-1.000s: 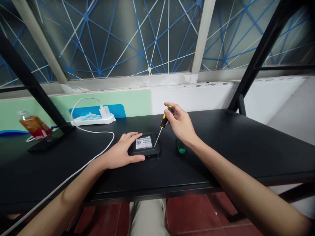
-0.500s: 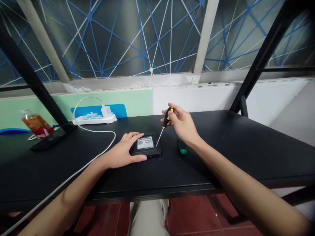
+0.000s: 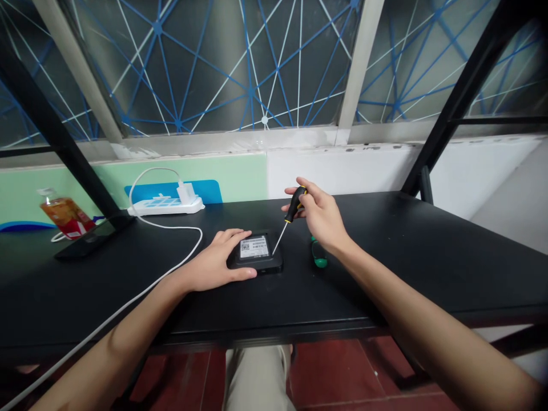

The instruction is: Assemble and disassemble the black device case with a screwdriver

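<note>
My left hand (image 3: pixel 220 261) braces the left side of a flat black box (image 3: pixel 276 264), thumb along its near edge and fingers over its far left corner. A white printed label (image 3: pixel 254 247) with a QR code is on the box's upper face. In my right hand (image 3: pixel 324 217) is a black and yellow screwdriver (image 3: pixel 294 206), gripped by its handle. Its shaft slants down to the left, and the tip meets the box just right of the label. Beside my right wrist lies a green and dark object (image 3: pixel 319 255), partly covered by the hand.
A white power strip (image 3: pixel 171 206) with a plugged-in charger (image 3: pixel 185 193) sits at the back left. The charger's white cable (image 3: pixel 188 262) runs forward past my left arm. Farther left, a tilted drink bottle (image 3: pixel 66 214) stands by a dark flat object (image 3: pixel 85 244) on the black table (image 3: pixel 428 257).
The screwdriver handle has turned in my right hand, and its fingers have shifted. My left hand and the box keep their place; the whole view has moved slightly.
</note>
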Demonstrator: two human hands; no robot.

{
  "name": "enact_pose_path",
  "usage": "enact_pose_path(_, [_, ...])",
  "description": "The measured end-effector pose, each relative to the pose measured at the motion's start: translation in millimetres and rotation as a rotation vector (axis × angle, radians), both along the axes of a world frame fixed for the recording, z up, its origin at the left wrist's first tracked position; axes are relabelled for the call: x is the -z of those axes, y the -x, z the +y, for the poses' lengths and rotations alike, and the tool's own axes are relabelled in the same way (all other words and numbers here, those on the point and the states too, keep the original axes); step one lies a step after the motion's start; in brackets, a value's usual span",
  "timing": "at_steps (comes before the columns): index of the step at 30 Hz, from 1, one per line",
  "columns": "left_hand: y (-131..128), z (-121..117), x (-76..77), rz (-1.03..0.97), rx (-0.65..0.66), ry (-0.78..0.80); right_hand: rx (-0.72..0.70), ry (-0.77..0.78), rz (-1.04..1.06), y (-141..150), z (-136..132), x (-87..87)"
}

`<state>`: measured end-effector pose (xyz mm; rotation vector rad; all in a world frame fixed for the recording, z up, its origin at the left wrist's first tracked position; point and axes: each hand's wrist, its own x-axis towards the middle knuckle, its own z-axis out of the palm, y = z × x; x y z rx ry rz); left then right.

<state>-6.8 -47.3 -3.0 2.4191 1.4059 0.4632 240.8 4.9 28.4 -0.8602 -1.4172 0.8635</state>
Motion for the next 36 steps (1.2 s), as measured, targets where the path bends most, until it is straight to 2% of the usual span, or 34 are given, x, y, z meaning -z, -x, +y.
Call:
enact_pose_path(7, [0.0,1.4,0.2,0.0,-0.004,-0.004,0.11,-0.143,-0.142,-0.8,-0.2,3.5])
enact_pose_path(9, [0.1,1.6,0.0,0.002,-0.002,0.0,0.103,-0.13,-0.137,-0.9,-1.5,2.8])
enact_pose_path(13, [0.3,1.2,0.0,0.006,-0.008,0.003,-0.022,-0.031,-0.017,-0.3,-2.5,-0.2])
enact_pose_path(16, [1.0,1.3,0.9,0.004,-0.004,-0.011,-0.056,0.01,0.032,0.6,-1.9,-1.2])
enact_pose_path(24, [1.7,2.5,2.8,0.006,0.0,-0.033,0.011,-0.081,-0.112,0.7,2.0,7.7])
enact_pose_path(29, [0.4,1.9,1.5,0.012,-0.004,-0.017,0.001,-0.07,-0.106,-0.4,2.3,7.5])
enact_pose_path(36, [-0.5,0.9,0.5,0.006,-0.003,-0.011,0.067,-0.134,-0.072,2.9,-1.8,7.5])
